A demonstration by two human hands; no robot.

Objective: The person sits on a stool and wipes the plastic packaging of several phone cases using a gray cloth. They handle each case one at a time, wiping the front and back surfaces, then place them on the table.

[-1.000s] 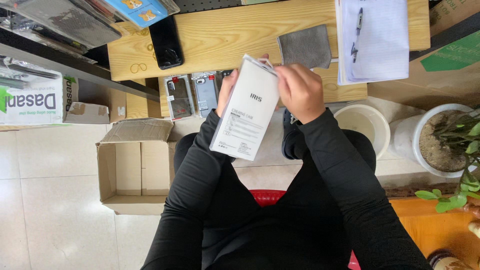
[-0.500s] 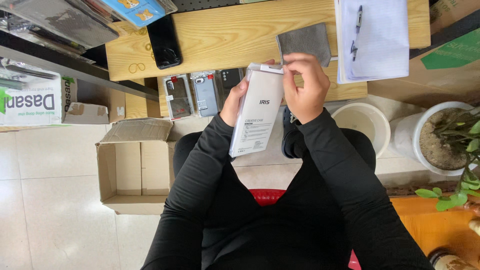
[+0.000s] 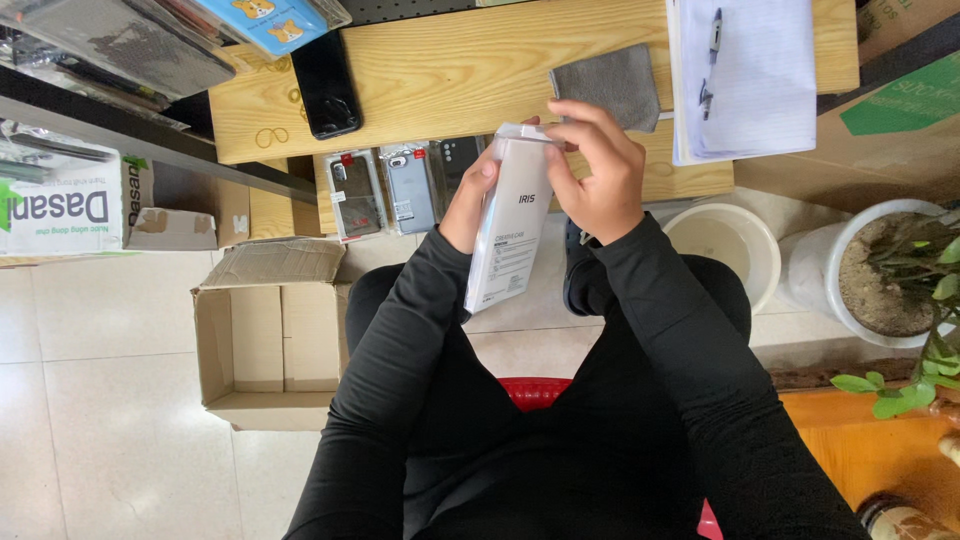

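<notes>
Wooden bench [image 3: 450, 70] up top, open carton [image 3: 270, 345] on the floor below its near edge; white box [image 3: 512, 225] held upright in the air over the lap, off the bench's near edge; left hand [image 3: 472, 200] pinching its left side, right hand [image 3: 597, 170] curled over its top end. Likely risk: thin pinch slipping, box dropping towards the carton or floor; phone [image 3: 323, 82] at the bench's left edge exposed to a passing knock.

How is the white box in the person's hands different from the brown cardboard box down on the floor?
The white box is slim, closed and held up by the left hand and right hand; the brown cardboard box is wider, open-topped and rests on the floor tiles, touched by no hand. The white box carries print; the brown one's visible sides look plain. Both are rectangular cartons.
</notes>
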